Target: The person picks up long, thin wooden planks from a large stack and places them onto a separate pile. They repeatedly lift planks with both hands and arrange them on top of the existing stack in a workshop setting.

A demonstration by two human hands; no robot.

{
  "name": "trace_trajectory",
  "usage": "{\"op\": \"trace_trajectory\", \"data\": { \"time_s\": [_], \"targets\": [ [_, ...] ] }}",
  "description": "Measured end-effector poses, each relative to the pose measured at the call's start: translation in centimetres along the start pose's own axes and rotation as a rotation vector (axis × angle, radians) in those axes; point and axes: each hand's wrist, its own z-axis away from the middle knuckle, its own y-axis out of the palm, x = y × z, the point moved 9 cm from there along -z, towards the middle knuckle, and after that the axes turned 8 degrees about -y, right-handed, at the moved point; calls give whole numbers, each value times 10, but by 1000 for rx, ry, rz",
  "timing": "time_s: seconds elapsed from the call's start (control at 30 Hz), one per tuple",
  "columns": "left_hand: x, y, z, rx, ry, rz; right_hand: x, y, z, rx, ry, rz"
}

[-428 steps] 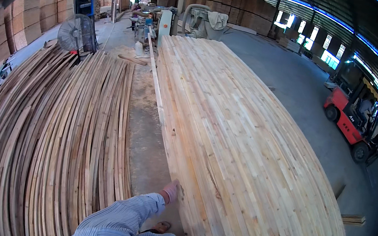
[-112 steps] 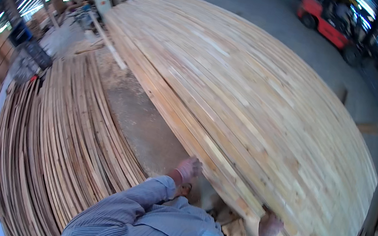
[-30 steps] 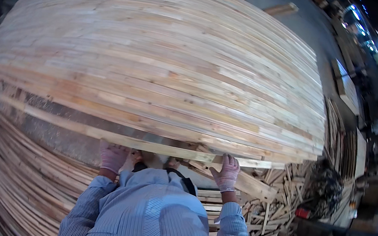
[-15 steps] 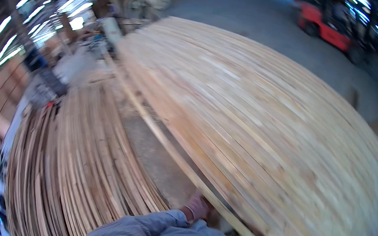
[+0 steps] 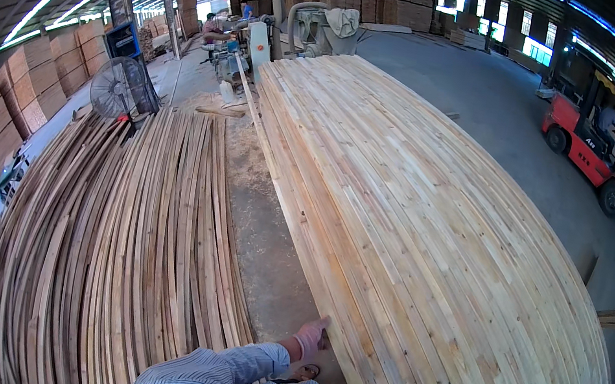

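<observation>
A pale, long wooden strip (image 5: 250, 104) runs along the left edge of a broad stack of light planks (image 5: 436, 235). Its far end reaches toward a machine. My left hand (image 5: 310, 339), in a pinkish glove below a striped sleeve, is closed at the strip's near part, at the stack's left edge; some fingers are hidden below the wood. My right hand is out of sight. Left of me lies a wide pile of rough, darker wooden strips (image 5: 148, 248), split from the stack by a narrow strip of floor (image 5: 262, 253) with sawdust on it.
A machine (image 5: 260, 43) stands at the far end, with a person (image 5: 211, 28) beside it. A floor fan (image 5: 118, 87) is beyond the darker strips. To the right, a red forklift (image 5: 580, 149) carries a seated person (image 5: 608, 119). Short timbers (image 5: 614, 319) lie right of the stack.
The long strip, earlier set off from the stack by a gap, now lies against its left edge. My left hand stays at it. The view has steadied and turned, showing more of the hall.
</observation>
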Motion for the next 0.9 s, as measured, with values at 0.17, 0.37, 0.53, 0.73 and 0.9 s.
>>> {"op": "trace_trajectory", "data": {
  "time_s": [0.17, 0.37, 0.53, 0.73, 0.9],
  "targets": [
    [-95, -16, -23, -32, 209, 69, 36, -57, 14, -7, -127, -81],
    [-213, -33, -28, -32, 196, 2, 148, -133, -14, 23, -303, -187],
    [-202, -39, -35, 76, 177, -46, 201, -38, -101, 143, -348, -494],
    [7, -1, 4, 230, -215, -356, 362, -113, -116, -250, -609, -444],
    [143, 33, -6, 675, -170, -622, 476, -196, -105, -139, -618, -401]
  ]
}}
